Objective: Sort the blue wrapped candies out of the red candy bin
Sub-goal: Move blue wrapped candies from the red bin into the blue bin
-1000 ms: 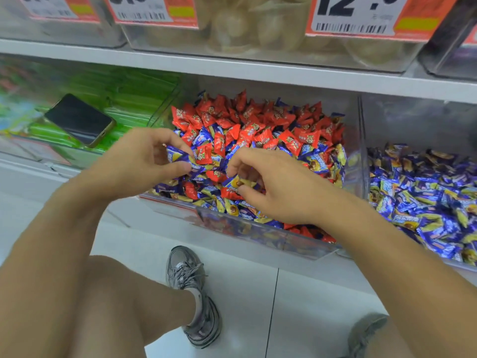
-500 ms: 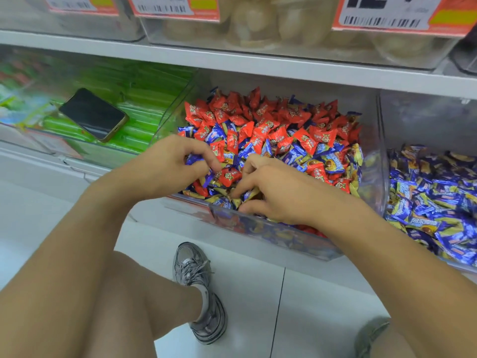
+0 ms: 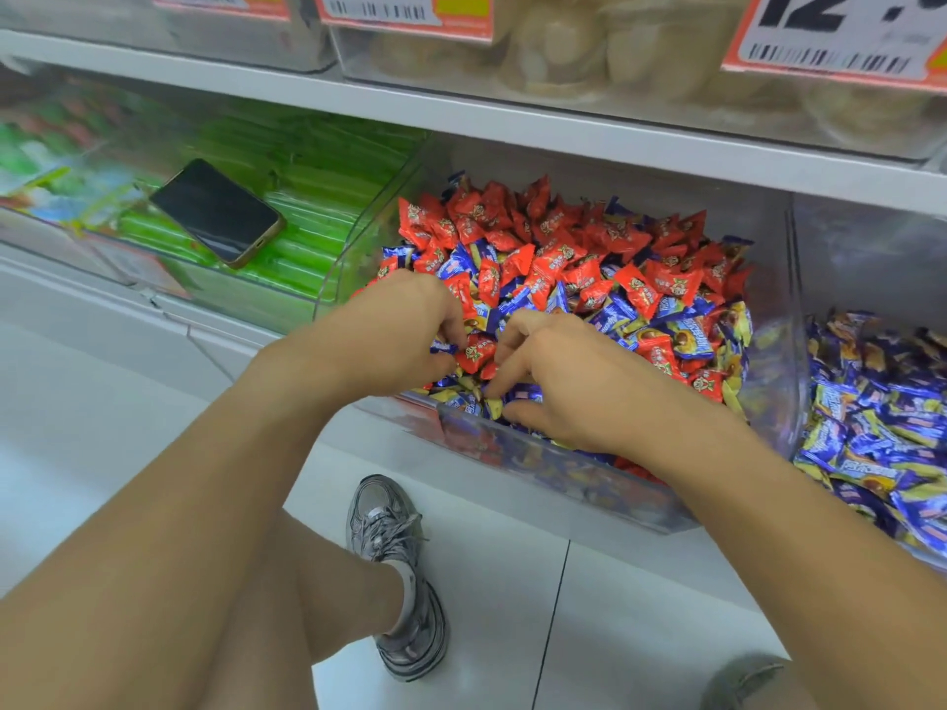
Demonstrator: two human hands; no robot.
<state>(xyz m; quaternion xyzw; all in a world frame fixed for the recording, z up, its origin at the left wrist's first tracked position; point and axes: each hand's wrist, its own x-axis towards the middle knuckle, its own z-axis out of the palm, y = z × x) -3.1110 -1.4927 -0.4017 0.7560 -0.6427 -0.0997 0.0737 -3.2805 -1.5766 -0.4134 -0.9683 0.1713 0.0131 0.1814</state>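
Observation:
A clear plastic bin (image 3: 563,471) on the lower shelf holds red wrapped candies (image 3: 553,233) mixed with blue wrapped candies (image 3: 612,317). Both hands are in its front left part. My left hand (image 3: 394,330) has its fingers curled into the pile and grips several blue wrapped candies, one blue end showing under the fingers. My right hand (image 3: 569,381) lies beside it, fingers curled down, pinching a blue wrapped candy (image 3: 522,392) near the front wall. A red candy (image 3: 476,351) lies between the two hands.
To the right stands a bin of blue wrapped candies (image 3: 881,417). To the left a bin of green packets (image 3: 307,207) carries a dark phone (image 3: 215,210). Price tags (image 3: 840,33) hang on the shelf above. My knee and grey shoe (image 3: 394,571) are on the white floor below.
Both hands have drawn closer together and dug deeper into the front left of the pile. The view has shifted left and nearer the bin.

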